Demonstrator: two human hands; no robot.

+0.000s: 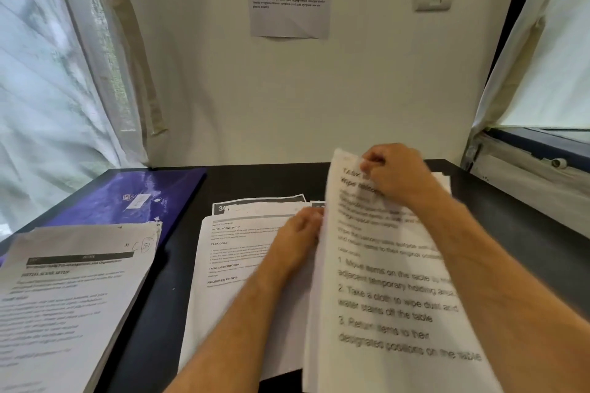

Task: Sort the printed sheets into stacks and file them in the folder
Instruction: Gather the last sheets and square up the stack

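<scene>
Fingers of the right hand [394,174] pinch a lifted sheet [392,281] at two o'clock, apparently peeling it away for sorting, while the left hand [298,234] lies flat, steadying the centre pile [230,271]; folder [134,198] at ten o'clock.

The right hand [394,174] pinches the top edge of a lifted printed sheet [392,281], raised above the middle stack [236,265] on the dark surface [178,281]. The left hand [298,233] rests on that stack, touching the sheet's left edge. Left of the middle stack lies another stack [70,297], overlapping a purple folder [134,198].
</scene>
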